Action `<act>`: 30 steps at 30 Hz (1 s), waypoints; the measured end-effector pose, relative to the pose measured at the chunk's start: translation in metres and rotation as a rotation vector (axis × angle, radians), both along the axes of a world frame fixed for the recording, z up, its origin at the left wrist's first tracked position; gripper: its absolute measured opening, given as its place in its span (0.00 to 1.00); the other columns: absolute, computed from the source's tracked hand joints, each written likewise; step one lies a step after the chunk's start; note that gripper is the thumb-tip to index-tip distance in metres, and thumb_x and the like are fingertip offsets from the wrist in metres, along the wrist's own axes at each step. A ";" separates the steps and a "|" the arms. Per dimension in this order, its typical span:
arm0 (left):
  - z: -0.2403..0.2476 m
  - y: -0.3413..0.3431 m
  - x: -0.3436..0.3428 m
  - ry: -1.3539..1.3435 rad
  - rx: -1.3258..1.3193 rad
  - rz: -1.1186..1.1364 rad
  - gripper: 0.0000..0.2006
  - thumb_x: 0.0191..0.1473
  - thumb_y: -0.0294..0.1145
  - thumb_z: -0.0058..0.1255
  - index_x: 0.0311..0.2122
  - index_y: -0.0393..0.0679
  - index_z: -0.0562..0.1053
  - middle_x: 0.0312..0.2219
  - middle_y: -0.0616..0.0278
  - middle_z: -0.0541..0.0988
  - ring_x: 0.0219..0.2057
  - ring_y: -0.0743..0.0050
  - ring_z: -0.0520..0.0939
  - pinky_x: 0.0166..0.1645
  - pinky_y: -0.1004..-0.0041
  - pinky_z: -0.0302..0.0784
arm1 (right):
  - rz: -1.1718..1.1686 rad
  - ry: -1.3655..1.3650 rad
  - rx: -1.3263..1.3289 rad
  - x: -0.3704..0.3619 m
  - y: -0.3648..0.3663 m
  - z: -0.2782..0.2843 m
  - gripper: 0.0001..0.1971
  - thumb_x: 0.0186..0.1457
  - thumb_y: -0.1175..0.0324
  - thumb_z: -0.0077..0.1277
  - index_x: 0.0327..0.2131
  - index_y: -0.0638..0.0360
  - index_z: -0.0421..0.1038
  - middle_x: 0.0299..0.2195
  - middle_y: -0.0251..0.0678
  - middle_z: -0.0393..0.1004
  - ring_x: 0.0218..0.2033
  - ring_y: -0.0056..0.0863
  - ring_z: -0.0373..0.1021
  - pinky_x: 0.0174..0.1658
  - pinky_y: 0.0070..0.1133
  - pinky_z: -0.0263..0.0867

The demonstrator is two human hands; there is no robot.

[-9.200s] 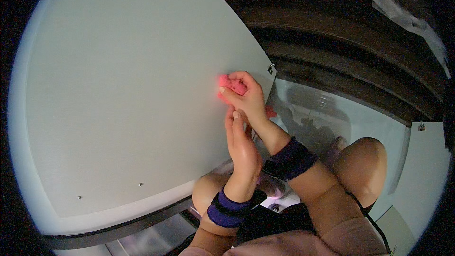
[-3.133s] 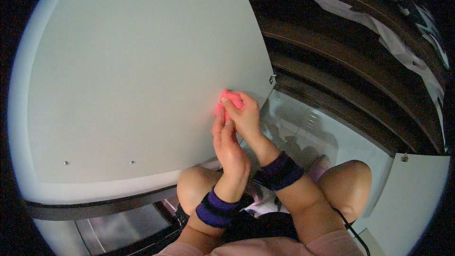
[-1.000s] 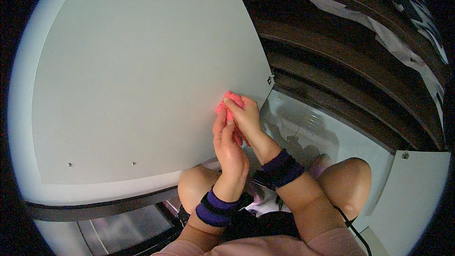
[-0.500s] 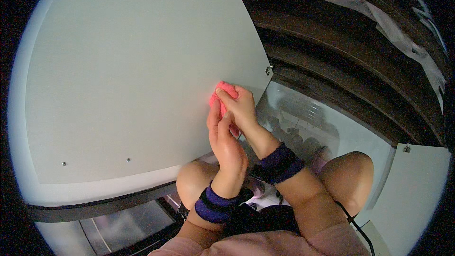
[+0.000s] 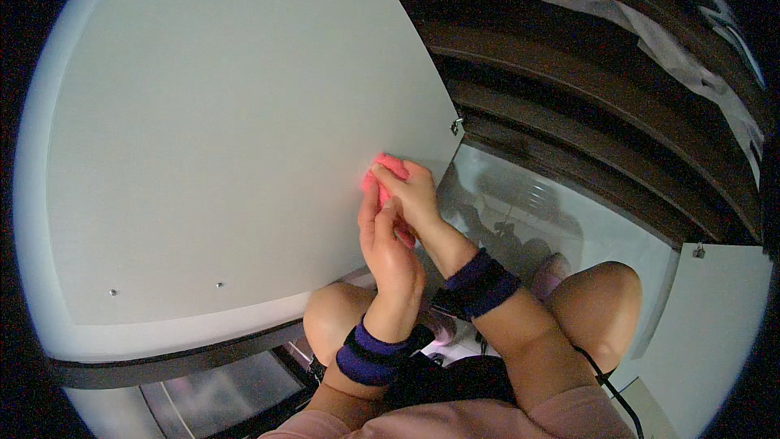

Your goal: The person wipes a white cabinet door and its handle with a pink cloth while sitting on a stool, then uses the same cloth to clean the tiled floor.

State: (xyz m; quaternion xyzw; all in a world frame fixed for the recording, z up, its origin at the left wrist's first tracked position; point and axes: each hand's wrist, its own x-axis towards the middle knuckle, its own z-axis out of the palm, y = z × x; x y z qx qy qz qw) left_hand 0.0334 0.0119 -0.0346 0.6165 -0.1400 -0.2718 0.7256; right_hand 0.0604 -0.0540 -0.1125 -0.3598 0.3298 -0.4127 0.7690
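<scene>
Pink cloth (image 5: 393, 164) is pinched at the white door (image 5: 211, 146) by the right hand (image 5: 417, 193); whether the left hand's (image 5: 390, 256) fingers are closed cannot be told. If grip were eased, it could be dropped.

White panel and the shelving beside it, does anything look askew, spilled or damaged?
The pale sheet along the dark brown shelving, upper right, looks odd: wrinkled and uneven-edged; I can't tell if it's damaged. Nothing stands out on the white panel or the pink cloth.
</scene>
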 end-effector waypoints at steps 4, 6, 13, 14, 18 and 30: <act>0.016 -0.001 -0.006 -0.023 0.034 -0.009 0.25 0.53 0.31 0.38 0.56 0.32 0.57 0.49 0.52 0.68 0.44 0.71 0.70 0.42 0.78 0.66 | 0.037 0.048 -0.034 -0.008 0.001 0.020 0.09 0.50 0.68 0.53 0.30 0.65 0.71 0.25 0.29 0.72 0.26 0.15 0.65 0.29 0.14 0.62; 0.019 -0.001 -0.008 0.007 0.065 -0.020 0.25 0.53 0.30 0.38 0.56 0.32 0.56 0.50 0.52 0.66 0.47 0.69 0.69 0.47 0.76 0.64 | 0.057 0.008 0.004 -0.011 -0.003 0.020 0.09 0.49 0.67 0.53 0.30 0.65 0.71 0.25 0.28 0.72 0.26 0.14 0.65 0.28 0.14 0.62; 0.010 -0.002 -0.006 -0.088 0.030 0.022 0.24 0.52 0.28 0.38 0.55 0.31 0.57 0.50 0.52 0.66 0.47 0.70 0.69 0.48 0.76 0.64 | 0.035 0.144 -0.066 -0.017 -0.002 0.039 0.11 0.48 0.66 0.54 0.31 0.65 0.72 0.26 0.29 0.72 0.26 0.15 0.66 0.29 0.15 0.63; 0.007 0.002 -0.005 -0.101 0.040 0.023 0.24 0.52 0.28 0.38 0.55 0.31 0.57 0.50 0.52 0.66 0.47 0.70 0.69 0.48 0.76 0.64 | 0.023 0.075 -0.033 -0.016 0.000 0.031 0.11 0.48 0.66 0.54 0.31 0.65 0.72 0.25 0.29 0.72 0.25 0.15 0.66 0.28 0.15 0.63; 0.005 -0.003 -0.004 -0.037 0.069 -0.008 0.24 0.52 0.28 0.38 0.55 0.32 0.58 0.49 0.53 0.68 0.42 0.73 0.71 0.44 0.78 0.66 | 0.019 -0.004 0.018 -0.013 -0.004 0.025 0.11 0.48 0.67 0.54 0.31 0.66 0.72 0.25 0.29 0.73 0.26 0.15 0.66 0.30 0.15 0.63; 0.015 -0.001 0.001 -0.129 0.026 0.025 0.24 0.52 0.28 0.39 0.55 0.34 0.59 0.52 0.51 0.64 0.48 0.68 0.69 0.50 0.72 0.64 | -0.040 0.051 -0.126 -0.008 0.001 0.041 0.14 0.46 0.62 0.56 0.30 0.65 0.72 0.25 0.34 0.74 0.26 0.19 0.68 0.30 0.18 0.64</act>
